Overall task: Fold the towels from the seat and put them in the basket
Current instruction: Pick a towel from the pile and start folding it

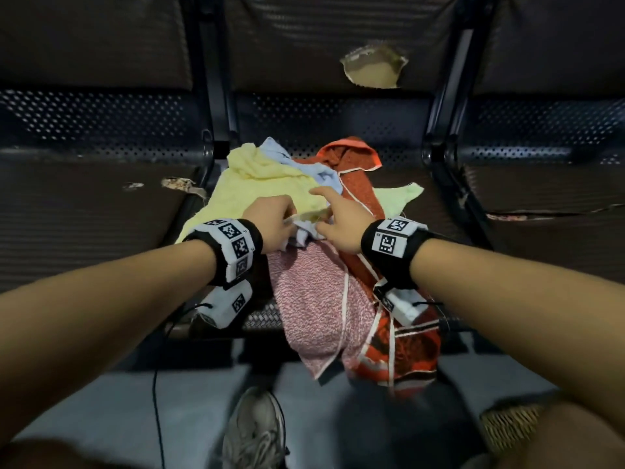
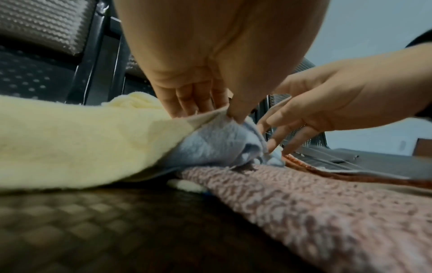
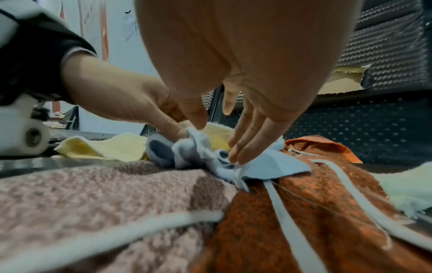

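Sitting bunched mid-pile on the dark padded bench seat [image 1: 101,211], the small pale-blue terry towel [image 2: 210,146] looks light, limp and non-slip; I'd expect no stiffness, so it should be taken at a hemmed corner or edge, not the crumpled middle. Left hand [image 1: 275,225]: thumb and fingers [image 2: 194,99] pinched together on a blue fold, with the edge of the soft pale-yellow terry towel [image 1: 257,191] caught in the same pinch. Right hand [image 1: 338,218]: fingers [image 3: 243,146] nearly straight, spread, tips pressing the blue cloth down, clamping nothing. Yellow towel spreads to 10 o'clock of the blue one, pink speckled terry towel [image 1: 311,299] at 6, rust-orange towel with white piping [image 1: 358,187] at 3. Basket not visible in any view.
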The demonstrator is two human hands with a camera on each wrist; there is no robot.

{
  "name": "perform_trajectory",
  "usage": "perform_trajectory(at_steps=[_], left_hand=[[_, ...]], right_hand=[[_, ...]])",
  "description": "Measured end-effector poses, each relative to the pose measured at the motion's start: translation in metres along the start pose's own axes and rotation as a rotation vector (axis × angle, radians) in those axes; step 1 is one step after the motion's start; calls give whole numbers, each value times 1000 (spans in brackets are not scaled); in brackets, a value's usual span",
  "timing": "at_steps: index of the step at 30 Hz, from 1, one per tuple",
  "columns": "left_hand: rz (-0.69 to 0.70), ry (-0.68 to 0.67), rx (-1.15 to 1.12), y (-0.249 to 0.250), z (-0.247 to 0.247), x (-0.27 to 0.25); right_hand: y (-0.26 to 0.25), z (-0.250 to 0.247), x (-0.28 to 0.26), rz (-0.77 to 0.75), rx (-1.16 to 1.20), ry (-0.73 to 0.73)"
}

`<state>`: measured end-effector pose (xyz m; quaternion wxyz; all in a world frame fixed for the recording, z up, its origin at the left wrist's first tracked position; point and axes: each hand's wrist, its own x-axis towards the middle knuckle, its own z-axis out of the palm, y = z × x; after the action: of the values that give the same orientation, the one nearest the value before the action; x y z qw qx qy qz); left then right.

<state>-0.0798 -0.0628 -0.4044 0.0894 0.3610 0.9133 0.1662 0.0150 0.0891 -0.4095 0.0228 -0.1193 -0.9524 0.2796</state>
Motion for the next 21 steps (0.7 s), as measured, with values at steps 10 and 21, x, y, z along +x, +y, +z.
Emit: perform_trajectory(at_steps=[10,21], left_hand=[[-25,153,-64,2,0,-9],[-103,210,-119,29,-25,7]], right_hand=[[-11,-26,5,-72,9,267],[57,-114,-33,482,486,764]])
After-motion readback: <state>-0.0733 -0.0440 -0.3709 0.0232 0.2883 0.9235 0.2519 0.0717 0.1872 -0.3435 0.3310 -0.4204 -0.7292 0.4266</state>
